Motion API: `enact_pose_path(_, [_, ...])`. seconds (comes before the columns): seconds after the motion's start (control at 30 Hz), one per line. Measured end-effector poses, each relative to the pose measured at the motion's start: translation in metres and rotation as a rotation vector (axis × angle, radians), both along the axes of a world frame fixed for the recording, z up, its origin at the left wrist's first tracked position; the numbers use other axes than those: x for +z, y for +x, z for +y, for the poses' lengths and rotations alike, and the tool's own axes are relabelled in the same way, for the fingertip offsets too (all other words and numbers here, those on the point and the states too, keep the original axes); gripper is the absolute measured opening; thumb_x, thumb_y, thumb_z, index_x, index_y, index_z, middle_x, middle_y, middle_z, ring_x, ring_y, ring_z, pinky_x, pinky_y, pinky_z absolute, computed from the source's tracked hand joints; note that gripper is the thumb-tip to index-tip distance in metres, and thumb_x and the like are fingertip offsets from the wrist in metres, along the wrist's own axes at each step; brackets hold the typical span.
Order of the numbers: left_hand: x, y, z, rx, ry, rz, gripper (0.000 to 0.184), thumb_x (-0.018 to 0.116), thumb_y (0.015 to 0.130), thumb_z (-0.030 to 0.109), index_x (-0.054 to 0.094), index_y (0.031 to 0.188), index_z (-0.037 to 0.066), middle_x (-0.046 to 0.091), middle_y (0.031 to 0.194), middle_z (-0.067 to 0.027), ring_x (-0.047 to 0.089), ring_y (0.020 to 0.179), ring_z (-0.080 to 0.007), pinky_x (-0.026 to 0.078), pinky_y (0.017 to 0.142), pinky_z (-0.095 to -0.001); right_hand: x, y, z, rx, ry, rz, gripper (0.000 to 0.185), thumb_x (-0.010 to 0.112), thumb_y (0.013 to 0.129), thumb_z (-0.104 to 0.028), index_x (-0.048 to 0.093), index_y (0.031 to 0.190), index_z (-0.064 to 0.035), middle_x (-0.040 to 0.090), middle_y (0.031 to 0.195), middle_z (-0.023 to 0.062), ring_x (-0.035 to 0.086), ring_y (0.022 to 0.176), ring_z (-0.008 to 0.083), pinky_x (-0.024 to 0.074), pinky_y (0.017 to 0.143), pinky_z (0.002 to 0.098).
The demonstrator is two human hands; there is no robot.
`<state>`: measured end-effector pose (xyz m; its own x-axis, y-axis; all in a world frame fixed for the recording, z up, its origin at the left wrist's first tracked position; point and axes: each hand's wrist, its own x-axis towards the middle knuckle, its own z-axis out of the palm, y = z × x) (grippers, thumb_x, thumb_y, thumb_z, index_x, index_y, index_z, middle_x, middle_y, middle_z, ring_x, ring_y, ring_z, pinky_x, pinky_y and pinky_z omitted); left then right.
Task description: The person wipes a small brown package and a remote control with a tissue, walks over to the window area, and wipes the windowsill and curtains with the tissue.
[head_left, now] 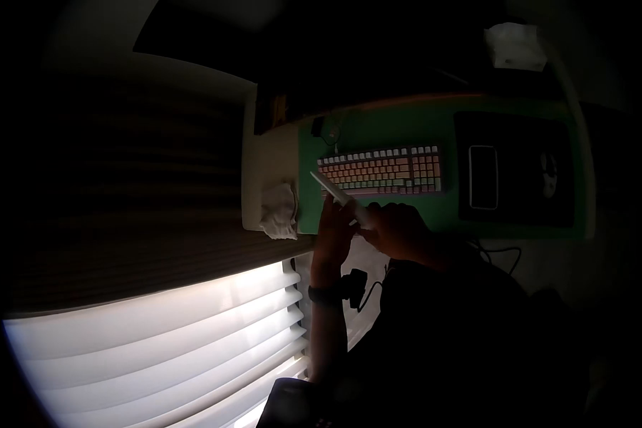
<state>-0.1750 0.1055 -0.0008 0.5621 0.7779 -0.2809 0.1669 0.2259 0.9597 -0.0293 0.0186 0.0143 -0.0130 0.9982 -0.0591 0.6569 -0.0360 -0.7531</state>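
Note:
A slim, pale, straight-edged object (329,187) slants up and left in front of the keyboard; its kind is hard to make out in the dim light. My right hand (399,227) is closed round its lower end. Fingers of my left hand (334,230) are bent against the lower part of the same object, partly lost in shadow. A dark strap with a small black device (354,287) and a cable sits on my left wrist. Just beyond both hands lies a keyboard (381,171) with orange, white and green keys.
The keyboard rests on a green desk mat (399,214). Rightward, a phone (483,177) and a mouse (548,175) lie on a black pad (517,214). A crumpled white cloth or tissue (279,212) is at the left edge. Bright window blinds (171,342) fill the lower left.

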Motion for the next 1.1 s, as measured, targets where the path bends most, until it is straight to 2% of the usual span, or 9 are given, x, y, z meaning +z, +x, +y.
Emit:
enact_pose_path(0.1, [-0.009,0.02,0.018,-0.202,0.363,0.325,0.051,0.064,0.084,0.017,0.045,0.127,-0.003,0.046,0.126,-0.0193,0.055,0.109,-0.0262,0.053,0.076,-0.031,-0.01,0.019,0.006,-0.039,-0.138,0.142,0.041,0.065,0.084,-0.036,0.057,0.098,0.0011,0.064,0.076,0.0135,0.065,0.063,0.0217,0.0528,0.059,0.0337])
enact_pose_path(0.17, [0.019,0.062,0.015,0.03,-0.048,0.247,0.059,0.069,0.081,0.025,0.044,0.127,-0.003,0.049,0.123,-0.0199,0.058,0.104,-0.0272,0.055,0.075,-0.0329,-0.026,0.023,0.009,-0.072,-0.149,0.12,0.046,0.064,0.084,-0.04,0.055,0.106,0.0001,0.065,0.079,0.0125,0.065,0.066,0.0232,0.0531,0.063,0.0343])
enact_pose_path(0.27, [-0.025,0.086,0.073,-0.232,0.451,0.587,0.062,0.073,0.076,0.026,0.046,0.122,-0.004,0.059,0.107,-0.0195,0.063,0.092,-0.0271,0.056,0.068,-0.0358,-0.014,0.043,0.008,-0.162,-0.252,0.118,0.053,0.065,0.081,-0.043,0.053,0.105,0.0029,0.064,0.081,0.0163,0.065,0.07,0.0248,0.0528,0.064,0.036])
enact_pose_path(0.37, [-0.033,0.129,0.109,-0.269,0.754,0.533,0.057,0.071,0.078,0.02,0.045,0.124,-0.001,0.063,0.085,-0.0152,0.061,0.065,-0.0247,0.053,0.06,-0.0348,-0.028,0.05,0.01,-0.136,-0.295,0.099,0.058,0.066,0.079,-0.046,0.053,0.104,0.0045,0.063,0.079,0.0173,0.064,0.069,0.0268,0.0523,0.064,0.0377])
enact_pose_path(0.53, [-0.048,0.2,0.163,-0.369,0.838,0.747,0.071,0.074,0.075,0.025,0.038,0.131,0.001,0.062,0.102,-0.0176,0.063,0.085,-0.0275,0.055,0.076,-0.0423,-0.034,0.063,0.017,0.029,-0.34,0.158,0.052,0.063,0.082,-0.044,0.054,0.105,0.002,0.065,0.082,0.0159,0.064,0.072,0.0285,0.0512,0.068,0.0409])
enact_pose_path(0.63, [-0.074,0.233,0.185,-0.294,0.979,0.737,0.068,0.077,0.069,0.028,0.043,0.12,-0.002,0.062,0.092,-0.0174,0.062,0.074,-0.0283,0.056,0.064,-0.041,-0.039,0.072,0.022,0.044,-0.352,0.192,0.051,0.063,0.083,-0.043,0.054,0.106,0.0021,0.066,0.082,0.0147,0.065,0.074,0.0286,0.0509,0.07,0.0407])
enact_pose_path(0.9, [-0.104,0.263,0.226,-0.303,0.976,0.682,0.075,0.08,0.062,0.03,0.044,0.118,-0.004,0.062,0.098,-0.0209,0.065,0.085,-0.032,0.057,0.069,-0.0452,-0.059,0.091,0.029,0.007,-0.348,0.27,0.048,0.064,0.082,-0.041,0.057,0.103,0.0018,0.067,0.078,0.0136,0.065,0.074,0.0294,0.0494,0.069,0.0408])
enact_pose_path(1.0, [-0.102,0.268,0.23,-0.27,0.903,0.782,0.077,0.082,0.059,0.031,0.045,0.116,-0.003,0.061,0.097,-0.0208,0.064,0.084,-0.0326,0.057,0.068,-0.046,-0.057,0.098,0.028,-0.008,-0.357,0.261,0.047,0.064,0.082,-0.041,0.057,0.102,0.0014,0.067,0.08,0.0152,0.064,0.074,0.0313,0.0492,0.069,0.0412])
enact_pose_path(1.1, [-0.104,0.267,0.237,-0.292,1.006,0.783,0.077,0.082,0.057,0.032,0.045,0.115,-0.003,0.059,0.1,-0.0226,0.063,0.085,-0.036,0.056,0.069,-0.0477,-0.061,0.099,0.027,-0.018,-0.369,0.274,0.047,0.064,0.082,-0.041,0.058,0.101,0.0014,0.067,0.082,0.0165,0.064,0.076,0.0325,0.0491,0.07,0.0419])
